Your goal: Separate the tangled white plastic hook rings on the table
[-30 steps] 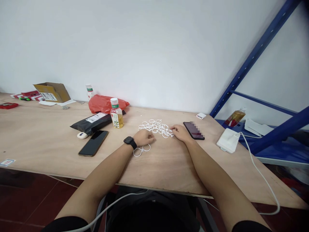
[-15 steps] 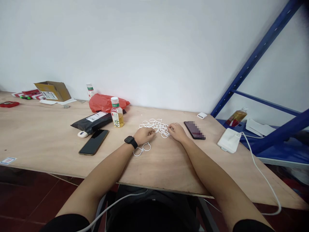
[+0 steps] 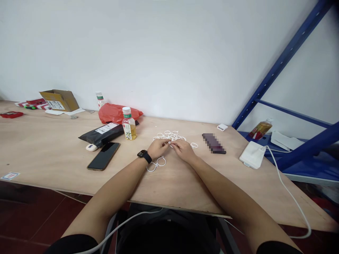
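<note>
Left hand [image 3: 158,148] and right hand [image 3: 183,149], fingers curled, pinch 1 ring [image 3: 171,144] at 6 o'clock of the ring pile [image 3: 169,134] (2 linked rings [image 3: 156,164] lie nearer).

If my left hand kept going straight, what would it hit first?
Probably the right hand, which sits fingertip to fingertip with the left hand; the pile of white rings lies just beyond.

white plastic rings [image 3: 171,135] | loose pile, flat on table | joined rings [image 3: 156,164] nearer
</note>
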Tool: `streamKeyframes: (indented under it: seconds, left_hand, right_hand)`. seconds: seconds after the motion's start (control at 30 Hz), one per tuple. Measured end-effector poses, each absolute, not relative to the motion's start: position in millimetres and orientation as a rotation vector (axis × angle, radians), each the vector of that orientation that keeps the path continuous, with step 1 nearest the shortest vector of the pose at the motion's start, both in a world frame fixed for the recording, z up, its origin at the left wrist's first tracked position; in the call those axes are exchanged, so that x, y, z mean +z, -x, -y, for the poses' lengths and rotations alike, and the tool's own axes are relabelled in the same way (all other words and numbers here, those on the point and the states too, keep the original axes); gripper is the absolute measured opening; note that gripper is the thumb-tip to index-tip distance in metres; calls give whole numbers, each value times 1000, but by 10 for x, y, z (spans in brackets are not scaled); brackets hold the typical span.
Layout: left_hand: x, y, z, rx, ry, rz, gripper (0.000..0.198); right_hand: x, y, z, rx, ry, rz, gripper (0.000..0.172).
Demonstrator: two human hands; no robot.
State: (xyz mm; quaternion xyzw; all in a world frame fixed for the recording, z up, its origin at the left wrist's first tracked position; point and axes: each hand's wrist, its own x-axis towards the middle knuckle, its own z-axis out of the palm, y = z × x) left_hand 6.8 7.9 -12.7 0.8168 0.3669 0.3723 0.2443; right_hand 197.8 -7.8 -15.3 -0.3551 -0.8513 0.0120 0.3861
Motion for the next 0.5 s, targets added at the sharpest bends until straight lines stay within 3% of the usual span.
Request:
streamKeyframes:
  seconds: [0.5]
  left_hand:
    - [-58, -72, -13, 1074, -2250, -1077, 24]
  right_hand:
    - [-201, -1954, 87, 37, 899, 2160, 18]
